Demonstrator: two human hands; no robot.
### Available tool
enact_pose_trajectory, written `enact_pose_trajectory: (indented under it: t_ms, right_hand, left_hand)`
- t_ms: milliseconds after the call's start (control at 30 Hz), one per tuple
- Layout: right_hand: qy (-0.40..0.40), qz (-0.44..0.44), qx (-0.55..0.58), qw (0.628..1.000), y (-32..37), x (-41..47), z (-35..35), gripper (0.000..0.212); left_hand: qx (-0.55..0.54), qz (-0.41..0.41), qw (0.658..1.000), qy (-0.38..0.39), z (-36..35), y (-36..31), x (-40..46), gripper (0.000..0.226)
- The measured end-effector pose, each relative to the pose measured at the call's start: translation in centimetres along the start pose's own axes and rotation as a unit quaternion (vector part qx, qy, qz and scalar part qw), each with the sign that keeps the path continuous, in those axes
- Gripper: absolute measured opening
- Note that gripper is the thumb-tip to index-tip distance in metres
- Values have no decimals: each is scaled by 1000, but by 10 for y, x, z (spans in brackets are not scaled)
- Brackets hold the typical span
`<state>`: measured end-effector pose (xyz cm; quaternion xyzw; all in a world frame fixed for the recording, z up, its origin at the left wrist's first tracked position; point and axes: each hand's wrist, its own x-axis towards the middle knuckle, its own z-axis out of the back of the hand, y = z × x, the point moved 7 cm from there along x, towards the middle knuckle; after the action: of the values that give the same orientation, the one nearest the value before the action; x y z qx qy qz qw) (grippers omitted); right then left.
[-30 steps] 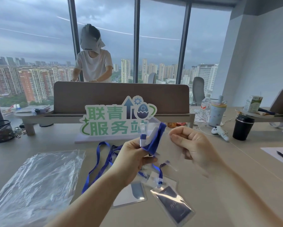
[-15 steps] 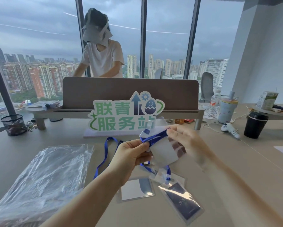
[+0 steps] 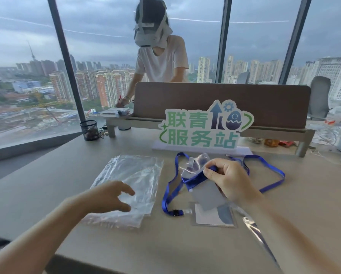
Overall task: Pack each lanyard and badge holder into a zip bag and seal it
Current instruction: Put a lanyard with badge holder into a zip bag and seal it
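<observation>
The standing desk sign (image 3: 203, 128) reads "联青服务站" in green characters.

Head-worn view, forward-down, close over desk (image 3: 185, 244)

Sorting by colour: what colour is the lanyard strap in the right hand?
Blue lanyard strap, head view.

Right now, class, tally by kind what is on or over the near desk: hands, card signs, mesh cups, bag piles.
Bare hands: 2 (left hand, right hand)
Green-lettered card sign: 1
Black wire-mesh cup: 1
Pile of clear plastic zip bags: 1
Total: 5
</observation>
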<state>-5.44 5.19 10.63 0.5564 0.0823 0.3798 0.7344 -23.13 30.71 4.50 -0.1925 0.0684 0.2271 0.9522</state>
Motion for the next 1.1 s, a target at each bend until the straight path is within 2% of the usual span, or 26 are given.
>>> enact_pose_trajectory:
  t_ms: [100,200,300,400,533,700,800,967,1033,1100]
  right_hand:
    - [19,-17,21,999,-5,1,-18,11]
    - [33,-20,5,999,-5,0,-31,14]
    - [34,-28,11,999,-5,-3,-34,14]
    - [28,-61,36,997,-11,-5,-35,13]
    - [76,-167,109,977,-31,-16,-54,12]
    - [126,-281,106,945,-62,-37,-77,8]
    - [103,-307,116,939,-68,-38,-77,11]
    - [-28,-351,121,928,-94,-37,-69,18]
    - [-69,-357,154,919,-100,-37,-73,17]
    - [-73,-367,198,906,-100,-36,-84,17]
  left_hand:
    - [42,27,999,16,-8,43,-9,41]
    - [65,14,996,-52,-7,54,-7,23]
    - [148,-17,981,-126,-2,50,-2,21]
    - [176,-79,963,-187,-3,27,-4,22]
    - [58,-183,956,-220,-17,-34,-5,23]
    - [-31,-169,954,-247,-32,-73,11,24]
    - [-54,-183,952,-238,-39,-88,13,24]
    - [-39,-183,959,-212,-51,-100,11,26]
    - [-52,-181,960,-208,-54,-101,11,30]
    - [-62,-178,960,-206,-56,-102,12,33]
